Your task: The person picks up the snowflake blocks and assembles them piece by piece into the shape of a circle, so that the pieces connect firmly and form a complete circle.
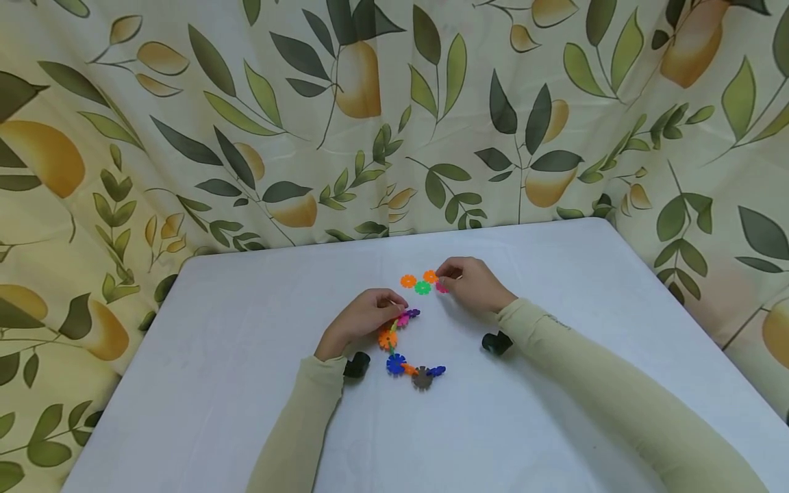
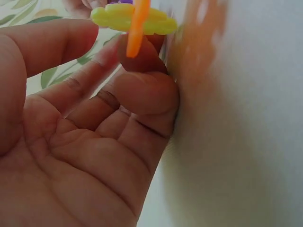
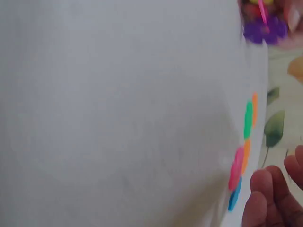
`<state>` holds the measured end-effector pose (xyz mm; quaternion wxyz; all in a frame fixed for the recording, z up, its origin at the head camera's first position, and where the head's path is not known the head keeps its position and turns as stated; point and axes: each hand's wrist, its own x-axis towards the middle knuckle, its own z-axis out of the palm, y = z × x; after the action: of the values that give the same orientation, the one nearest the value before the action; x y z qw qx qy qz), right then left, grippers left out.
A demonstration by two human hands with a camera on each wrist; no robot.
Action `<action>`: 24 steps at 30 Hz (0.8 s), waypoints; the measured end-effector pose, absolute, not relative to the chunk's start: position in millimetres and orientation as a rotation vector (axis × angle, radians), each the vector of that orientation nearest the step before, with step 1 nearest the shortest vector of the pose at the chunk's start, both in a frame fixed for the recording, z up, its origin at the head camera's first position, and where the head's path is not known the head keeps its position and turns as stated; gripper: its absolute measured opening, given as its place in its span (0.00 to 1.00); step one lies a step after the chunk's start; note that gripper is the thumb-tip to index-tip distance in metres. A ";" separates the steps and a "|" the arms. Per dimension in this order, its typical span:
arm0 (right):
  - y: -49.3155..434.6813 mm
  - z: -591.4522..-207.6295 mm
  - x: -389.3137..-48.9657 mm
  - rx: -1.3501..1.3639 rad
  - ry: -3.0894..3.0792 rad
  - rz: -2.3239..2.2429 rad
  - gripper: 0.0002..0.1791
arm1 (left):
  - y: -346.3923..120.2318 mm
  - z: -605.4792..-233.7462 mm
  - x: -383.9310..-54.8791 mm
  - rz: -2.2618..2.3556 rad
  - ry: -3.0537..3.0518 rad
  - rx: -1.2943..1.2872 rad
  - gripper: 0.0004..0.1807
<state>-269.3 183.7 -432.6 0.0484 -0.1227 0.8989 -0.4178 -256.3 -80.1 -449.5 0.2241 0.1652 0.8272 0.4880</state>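
My left hand (image 1: 364, 318) holds the upper end of a curved chain of slotted flower-shaped discs, near a pink disc (image 1: 403, 320) and a purple disc (image 1: 412, 313). Down the chain come an orange disc (image 1: 387, 339), a blue disc (image 1: 396, 364) and a grey disc (image 1: 422, 378). In the left wrist view, a yellow disc (image 2: 109, 17) crosses an orange disc (image 2: 138, 28) by the fingertips. My right hand (image 1: 477, 282) hovers over loose discs, its fingers bent and apart from them in the right wrist view; a loose pink disc (image 1: 441, 287) is nearest in the head view.
Beyond the chain lie loose flower discs: a green one (image 1: 422, 287), an orange one (image 1: 408, 281), another orange one (image 1: 430, 276) and a blue one (image 3: 235, 194). A white cloth covers the table (image 1: 246, 411). A leaf-patterned curtain (image 1: 431, 137) hangs behind it.
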 end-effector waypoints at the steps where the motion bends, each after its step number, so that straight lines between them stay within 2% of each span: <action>1: 186.5 -431.4 -272.5 -0.351 2.745 -1.261 0.11 | -80.3 -449.4 -256.4 1.324 2.306 0.465 0.11; 15: 199.0 -437.0 -312.5 -0.226 2.737 -1.018 0.17 | -71.6 -446.2 -253.9 1.181 2.433 0.571 0.10; 24: 186.3 -435.3 -319.6 -0.195 2.790 -0.839 0.13 | -64.9 -447.4 -249.2 1.237 2.458 0.547 0.02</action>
<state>-319.6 186.3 -435.3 0.1106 -0.0665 0.9496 -0.2857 -249.2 -64.9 -447.4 0.1674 0.1922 0.8637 0.4347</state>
